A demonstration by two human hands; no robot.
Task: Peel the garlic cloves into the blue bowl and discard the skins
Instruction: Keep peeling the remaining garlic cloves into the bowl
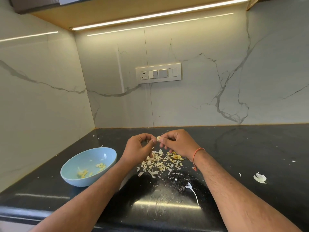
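Pale garlic clove [158,138] held above skins [160,163], beside blue bowl [88,166].

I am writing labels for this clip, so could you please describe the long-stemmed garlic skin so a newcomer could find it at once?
Start at the glossy black stone countertop. Between the person's forearms, near its front edge, lies a white papery garlic skin with a long thin stem. Unlike the short scraps heaped under the hands, it trails one wiry tail.

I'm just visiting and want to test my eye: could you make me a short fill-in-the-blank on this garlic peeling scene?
1. Peeled cloves lie in a bowl coloured ____.
2. Both hands, left hand and right hand, pinch one garlic ____.
3. The skins lie on a countertop coloured ____.
4. The right wrist wears an orange ____.

Missing words: blue; clove; black; thread
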